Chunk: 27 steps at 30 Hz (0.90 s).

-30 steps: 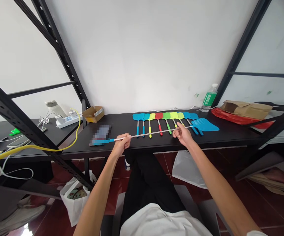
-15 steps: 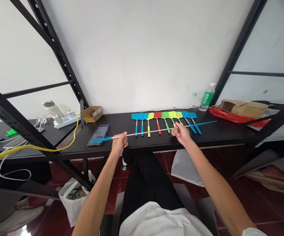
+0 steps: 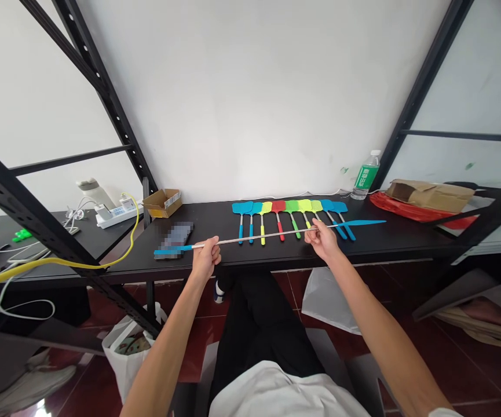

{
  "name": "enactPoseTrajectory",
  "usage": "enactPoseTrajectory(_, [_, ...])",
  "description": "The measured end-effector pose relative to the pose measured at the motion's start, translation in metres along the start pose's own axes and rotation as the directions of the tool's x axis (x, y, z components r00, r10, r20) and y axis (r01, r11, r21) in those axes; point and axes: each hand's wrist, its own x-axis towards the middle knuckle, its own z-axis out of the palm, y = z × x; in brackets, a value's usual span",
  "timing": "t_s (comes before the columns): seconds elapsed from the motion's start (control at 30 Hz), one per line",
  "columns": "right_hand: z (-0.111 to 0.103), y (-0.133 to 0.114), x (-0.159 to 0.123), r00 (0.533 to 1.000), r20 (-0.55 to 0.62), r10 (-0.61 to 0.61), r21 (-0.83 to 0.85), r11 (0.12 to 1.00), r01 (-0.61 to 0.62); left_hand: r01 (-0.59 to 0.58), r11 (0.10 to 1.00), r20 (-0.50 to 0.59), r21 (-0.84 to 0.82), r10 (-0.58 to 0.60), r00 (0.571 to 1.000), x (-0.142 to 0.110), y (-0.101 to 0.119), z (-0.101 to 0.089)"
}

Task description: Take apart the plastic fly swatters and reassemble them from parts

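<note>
A blue fly swatter [image 3: 259, 236] with a long, extended metal shaft is held level above the table's front edge, between both hands. My left hand [image 3: 207, 256] is closed round the shaft beside the blue handle, which points left. My right hand [image 3: 321, 238] grips the shaft near the blue head, seen almost edge-on at the right. Behind it, several fly swatters [image 3: 278, 207] in blue, yellow, red and green lie in a row, heads toward the wall and handles toward me. A blurred phone-like slab [image 3: 175, 238] lies under the held swatter's handle.
On the black table [image 3: 215, 217] stand an open cardboard box [image 3: 162, 204] at left and a water bottle [image 3: 365, 175] at right. Brown packaging on red plastic [image 3: 419, 208] lies farther right. A yellow cable [image 3: 132, 237] crosses the left rack post, near a power strip [image 3: 119, 214].
My left hand has moved slightly left along with the handle end. The swatter's blue head has turned a little and shows more of its face. Both hands keep their grip.
</note>
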Motion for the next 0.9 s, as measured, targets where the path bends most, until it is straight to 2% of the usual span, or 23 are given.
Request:
enactPoseTrajectory(0.17, [-0.002,-0.005,0.002,1.0,0.02,-0.018,-0.015,1.0,0.018,-0.003,1.0,-0.043,-0.018,0.002,0.999,-0.003,0.008,-0.008])
enactPoseTrajectory(0.33, [-0.016,-0.013,0.004,0.999,0.019,-0.034,-0.037,0.999,0.035,-0.002,1.0,-0.056,-0.006,0.002,0.998,-0.004,0.008,-0.015])
enactPoseTrajectory(0.57, [-0.041,-0.029,0.004,0.998,-0.032,-0.055,-0.068,0.996,0.053,-0.008,1.0,-0.058,-0.02,0.007,0.998,-0.002,0.006,-0.017])
enactPoseTrajectory(0.7, [-0.048,-0.034,0.004,0.998,-0.024,-0.06,-0.061,0.996,0.059,-0.002,0.999,-0.076,-0.034,-0.001,0.997,-0.003,0.006,-0.016])
enactPoseTrajectory(0.9, [-0.056,-0.041,0.001,0.995,-0.074,-0.064,-0.077,0.995,0.058,0.002,0.999,-0.086,-0.037,-0.005,0.996,-0.006,0.007,-0.015])
